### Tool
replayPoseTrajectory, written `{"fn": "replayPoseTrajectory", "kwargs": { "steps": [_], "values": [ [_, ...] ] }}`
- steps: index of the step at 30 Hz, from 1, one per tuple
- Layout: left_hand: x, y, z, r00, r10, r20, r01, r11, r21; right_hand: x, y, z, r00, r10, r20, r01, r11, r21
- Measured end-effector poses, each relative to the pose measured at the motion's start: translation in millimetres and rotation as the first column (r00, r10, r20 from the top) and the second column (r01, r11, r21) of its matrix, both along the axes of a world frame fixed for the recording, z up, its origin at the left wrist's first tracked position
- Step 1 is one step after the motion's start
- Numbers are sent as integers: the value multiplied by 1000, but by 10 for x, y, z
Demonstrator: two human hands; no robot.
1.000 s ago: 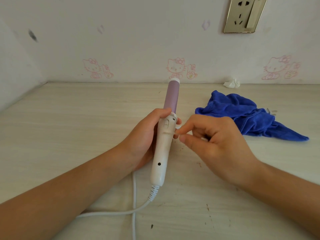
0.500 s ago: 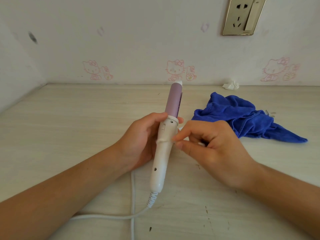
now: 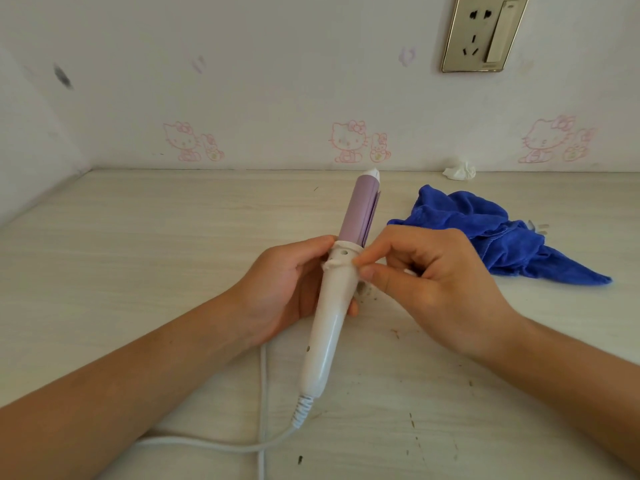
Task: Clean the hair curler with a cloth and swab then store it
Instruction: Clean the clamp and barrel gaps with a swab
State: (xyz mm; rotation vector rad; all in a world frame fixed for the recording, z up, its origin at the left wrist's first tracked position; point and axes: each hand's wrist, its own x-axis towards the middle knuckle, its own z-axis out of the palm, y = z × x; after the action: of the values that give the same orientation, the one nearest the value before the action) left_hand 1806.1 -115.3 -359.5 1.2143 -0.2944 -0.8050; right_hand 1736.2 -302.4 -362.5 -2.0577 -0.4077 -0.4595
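The hair curler (image 3: 329, 327) has a white handle and a lilac barrel pointing away from me, tilted slightly right. My left hand (image 3: 280, 289) grips the upper handle from the left, thumb at the white collar. My right hand (image 3: 426, 285) pinches a thin white swab (image 3: 410, 271) between thumb and forefinger; only a short bit of it shows, and the pinching fingertips touch the collar's right side. The blue cloth (image 3: 491, 237) lies crumpled on the table to the right, apart from both hands.
The curler's white cord (image 3: 221, 445) loops over the wooden table (image 3: 138, 254) near me. A crumpled white tissue (image 3: 459, 172) lies by the back wall. A wall socket (image 3: 485, 32) sits above at the right. Walls close off the back and left.
The curler has turned about its long axis in my left hand, so a different side of the handle faces up. My right hand stays pinched at the collar.
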Motion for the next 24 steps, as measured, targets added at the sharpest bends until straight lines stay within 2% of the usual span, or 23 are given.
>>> {"fn": "replayPoseTrajectory", "kwargs": {
  "steps": [4,8,11,15,19,22,24],
  "values": [
    [-22,-11,-46,996,87,-2,-87,996,-6,-96,133,-28,995,94,35,-91,994,-66],
    [-6,-4,-45,999,51,-14,-52,998,-26,10,-2,-16,999,-47,23,47,999,-23],
    [-14,-4,-49,997,62,-35,-64,996,-54,-54,79,-18,998,50,36,-48,997,-64],
    [-6,6,-47,999,47,-3,-47,998,-36,30,-11,-16,995,-88,36,89,995,-33],
    [-21,-9,-39,998,50,-25,-52,997,-59,-39,67,-20,999,14,48,-11,998,-56],
    [-19,-5,-39,998,57,-13,-58,997,-51,23,-3,-16,998,-66,21,67,997,-32],
    [-19,-1,-39,997,66,-24,-68,996,-53,14,-5,-16,998,-64,13,64,997,-34]
  ]
}}
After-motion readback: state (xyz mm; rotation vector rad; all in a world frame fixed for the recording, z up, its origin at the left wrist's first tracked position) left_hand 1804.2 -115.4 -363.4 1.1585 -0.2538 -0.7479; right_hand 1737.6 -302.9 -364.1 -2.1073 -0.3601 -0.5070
